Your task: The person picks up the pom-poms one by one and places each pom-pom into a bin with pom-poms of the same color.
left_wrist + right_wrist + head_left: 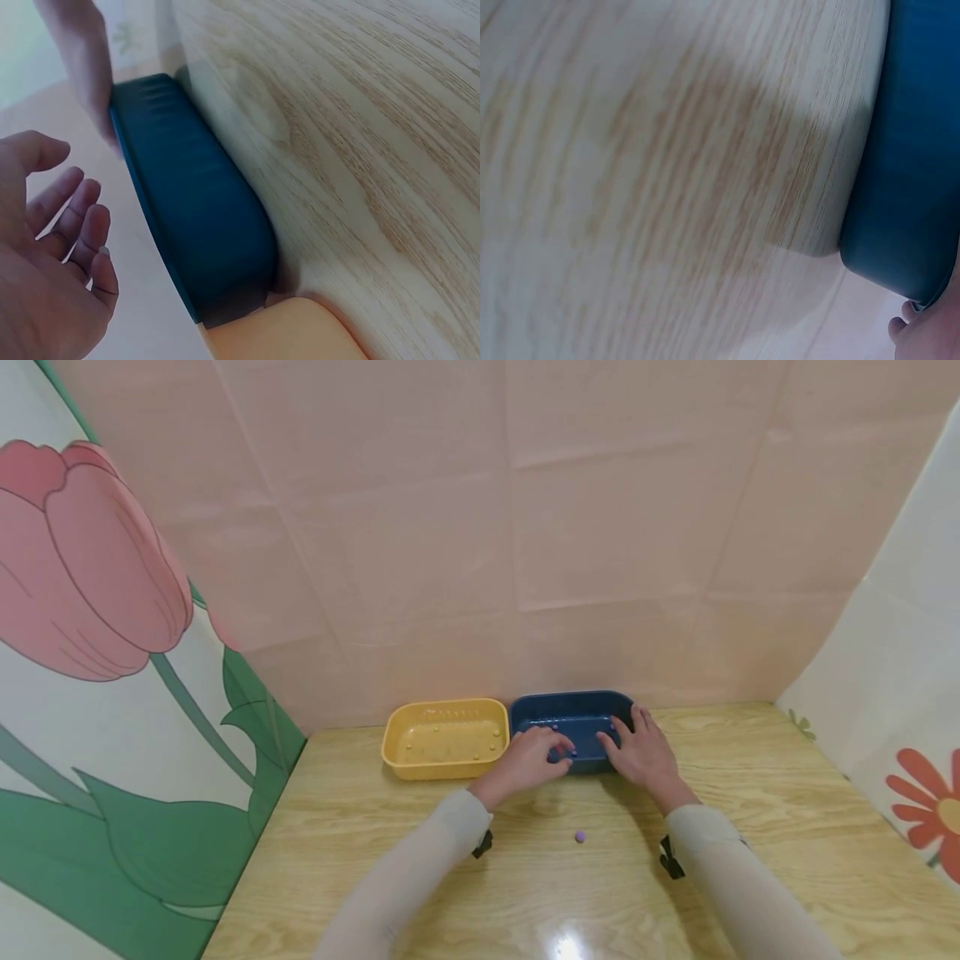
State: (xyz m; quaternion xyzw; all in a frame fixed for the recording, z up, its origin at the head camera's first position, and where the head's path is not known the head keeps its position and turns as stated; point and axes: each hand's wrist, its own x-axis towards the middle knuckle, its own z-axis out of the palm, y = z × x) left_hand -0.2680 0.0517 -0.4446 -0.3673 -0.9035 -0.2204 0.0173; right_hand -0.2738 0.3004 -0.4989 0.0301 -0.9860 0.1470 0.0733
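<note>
A dark blue tray (573,700) holds a few small purple beads. Over its left part hovers my left hand (525,758), palm turned in, fingers loosely bent and thumb apart; the left wrist view shows no object between thumb and fingers. One purple bead (573,752) appears close to that hand's fingertips. My right hand (645,756) rests at the tray's right rim, some fingers over the edge, thumb and index finger spread toward the inside. Another purple bead (612,727) is near the index fingertip. In front of the tray, a single purple bead (580,837) lies on the table.
Left of the blue tray, side against side, stands a yellow tray (392,745) with several small yellowish beads. Both sit on a wood-grain table (337,843), near its back edge at a pinkish cloth backdrop (450,568).
</note>
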